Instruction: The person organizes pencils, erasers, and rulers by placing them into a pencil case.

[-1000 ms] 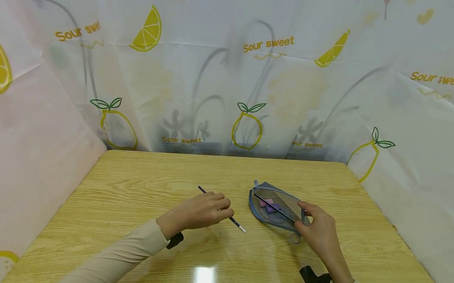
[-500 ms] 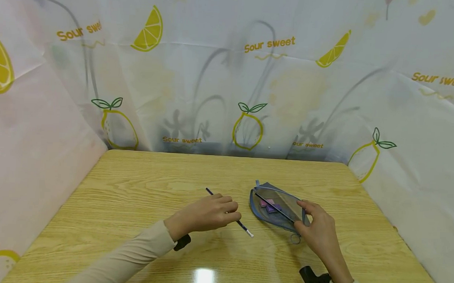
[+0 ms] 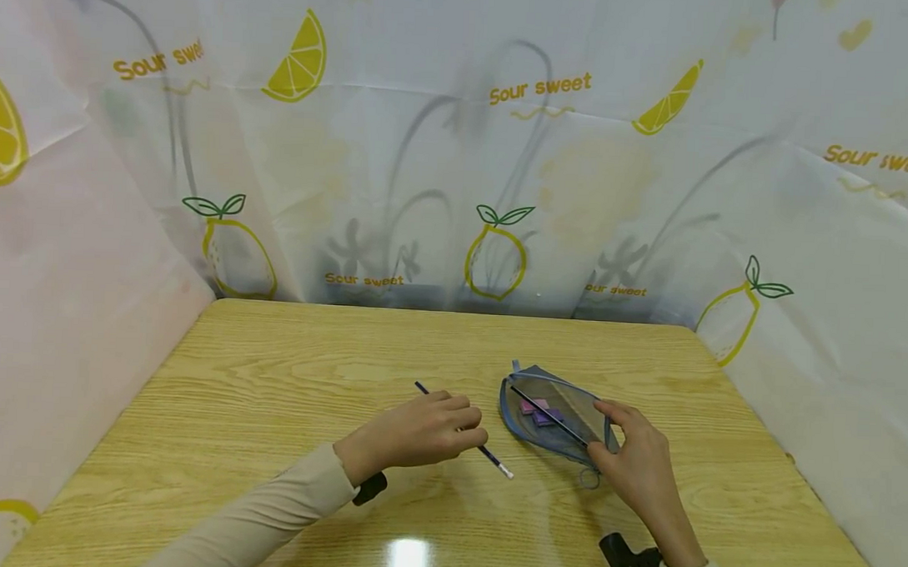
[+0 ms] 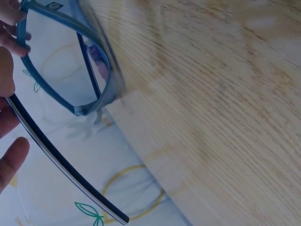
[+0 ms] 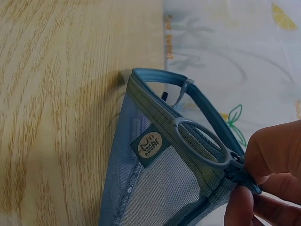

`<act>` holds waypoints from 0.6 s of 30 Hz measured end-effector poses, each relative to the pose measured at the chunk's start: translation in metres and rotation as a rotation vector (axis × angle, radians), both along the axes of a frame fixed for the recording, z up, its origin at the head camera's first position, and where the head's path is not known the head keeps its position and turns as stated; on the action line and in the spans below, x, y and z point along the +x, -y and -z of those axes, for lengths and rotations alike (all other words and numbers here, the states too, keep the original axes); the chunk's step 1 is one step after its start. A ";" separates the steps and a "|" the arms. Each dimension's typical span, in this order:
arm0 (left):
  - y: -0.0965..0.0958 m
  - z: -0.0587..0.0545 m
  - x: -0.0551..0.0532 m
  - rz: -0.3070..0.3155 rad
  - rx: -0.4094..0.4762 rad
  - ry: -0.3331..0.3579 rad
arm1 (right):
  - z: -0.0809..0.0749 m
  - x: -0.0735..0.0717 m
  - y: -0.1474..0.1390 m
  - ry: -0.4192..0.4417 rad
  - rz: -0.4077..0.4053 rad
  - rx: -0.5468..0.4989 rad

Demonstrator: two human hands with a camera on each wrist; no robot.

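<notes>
My left hand (image 3: 434, 433) holds a dark pencil (image 3: 496, 462) slantwise above the table, its white eraser end pointing to the lower right. To the right stands a blue-grey mesh zip pouch (image 3: 515, 432), mouth spread open. My right hand (image 3: 639, 465) pinches the pouch's near right corner; in the right wrist view the fingers grip it beside the zipper pull ring (image 5: 176, 129). Through the mesh show a second dark stick, likely a pencil (image 3: 532, 402), a pink block (image 3: 527, 408) and a purple block (image 3: 545, 418). The held pencil and pouch are apart.
A wood-grain table (image 3: 309, 345) bears everything. Lemon-printed white sheeting (image 3: 428, 166) hangs behind it and along both sides. Black wrist cameras (image 3: 628, 561) sit on both wrists.
My left hand, with the pencil, has moved to the right and slightly nearer, toward the pouch. The right hand and the pouch have stayed practically still.
</notes>
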State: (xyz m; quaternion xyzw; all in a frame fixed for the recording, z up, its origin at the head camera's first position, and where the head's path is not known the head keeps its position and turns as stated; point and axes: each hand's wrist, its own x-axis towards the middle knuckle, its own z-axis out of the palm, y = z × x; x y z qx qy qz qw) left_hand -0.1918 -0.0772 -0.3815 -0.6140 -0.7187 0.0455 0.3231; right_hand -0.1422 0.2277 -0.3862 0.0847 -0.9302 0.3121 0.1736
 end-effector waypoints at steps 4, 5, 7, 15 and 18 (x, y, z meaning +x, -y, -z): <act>-0.004 0.001 0.000 0.013 0.014 0.008 | 0.000 0.000 0.000 -0.009 0.000 0.004; -0.005 0.001 0.000 0.017 0.020 0.005 | 0.000 0.000 0.000 -0.014 0.001 0.008; -0.009 0.000 0.001 0.028 0.030 0.011 | 0.001 0.000 0.000 -0.026 0.002 0.014; -0.025 -0.003 0.000 0.059 0.049 -0.043 | 0.003 0.000 0.000 -0.051 0.002 0.022; -0.031 -0.004 -0.001 0.082 0.067 -0.049 | 0.003 0.000 0.000 -0.056 -0.002 0.025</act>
